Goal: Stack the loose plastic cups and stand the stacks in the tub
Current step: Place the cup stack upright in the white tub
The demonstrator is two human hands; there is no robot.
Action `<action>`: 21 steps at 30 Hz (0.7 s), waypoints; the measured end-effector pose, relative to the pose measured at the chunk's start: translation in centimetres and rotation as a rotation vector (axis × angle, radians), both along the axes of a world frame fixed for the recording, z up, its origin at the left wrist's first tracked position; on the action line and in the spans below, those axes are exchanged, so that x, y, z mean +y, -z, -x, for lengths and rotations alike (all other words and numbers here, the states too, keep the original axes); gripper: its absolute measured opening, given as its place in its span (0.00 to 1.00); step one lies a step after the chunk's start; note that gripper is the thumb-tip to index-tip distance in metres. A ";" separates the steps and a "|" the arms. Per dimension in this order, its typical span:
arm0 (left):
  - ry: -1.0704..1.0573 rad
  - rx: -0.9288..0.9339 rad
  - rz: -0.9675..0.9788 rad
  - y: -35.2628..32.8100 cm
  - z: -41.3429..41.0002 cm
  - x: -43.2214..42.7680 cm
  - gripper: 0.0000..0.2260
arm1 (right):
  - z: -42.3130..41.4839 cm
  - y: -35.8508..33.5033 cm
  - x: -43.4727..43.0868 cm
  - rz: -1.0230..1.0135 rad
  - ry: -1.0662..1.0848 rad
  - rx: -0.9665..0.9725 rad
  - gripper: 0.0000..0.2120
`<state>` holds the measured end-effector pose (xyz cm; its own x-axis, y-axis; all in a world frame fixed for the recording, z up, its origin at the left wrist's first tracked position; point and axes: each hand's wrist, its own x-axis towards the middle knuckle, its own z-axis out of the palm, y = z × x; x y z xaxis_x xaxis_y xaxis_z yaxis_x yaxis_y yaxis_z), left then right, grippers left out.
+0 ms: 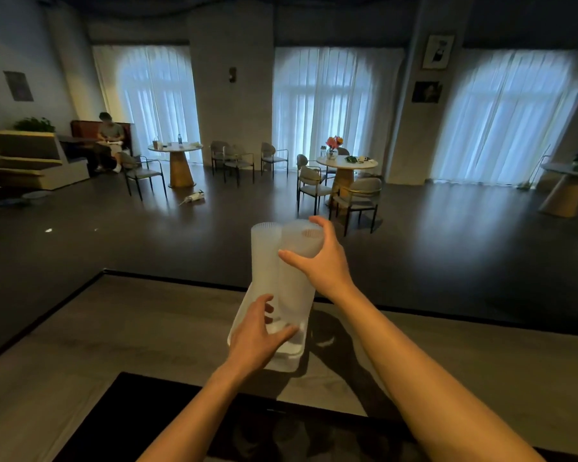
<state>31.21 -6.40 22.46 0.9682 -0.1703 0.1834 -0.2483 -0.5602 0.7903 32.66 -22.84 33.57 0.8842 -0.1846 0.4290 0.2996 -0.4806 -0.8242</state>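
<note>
Standing in the tub (282, 360) were two cup stacks (264, 261); the right hand (324, 258) clasped the right stack (296, 288)'s top, the left hand (254, 331), spread, touched the tub.

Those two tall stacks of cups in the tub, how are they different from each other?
The right stack is gripped near its top by the right hand; the left stack has no hand at its top. The right stack tilts, its top end turned toward the camera; the left stack stands nearer upright. Both are tall, translucent and ribbed, standing in the white tub.
</note>
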 end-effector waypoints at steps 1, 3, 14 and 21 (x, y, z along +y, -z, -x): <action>0.004 0.020 0.008 0.2 -0.1 0.0 0.38 | -0.3 0.1 0.1 0.013 -0.006 -0.003 0.40; 0.010 0.055 0.028 0.5 -0.1 0.1 0.38 | -0.5 0.2 0.4 0.023 -0.014 -0.012 0.41; -0.034 0.013 -0.114 1.4 -0.4 0.2 0.39 | -1.3 3.8 1.5 0.021 0.049 0.054 0.43; -0.027 0.000 -0.183 1.5 -0.4 0.0 0.36 | -2.0 5.4 2.1 0.037 0.068 0.102 0.46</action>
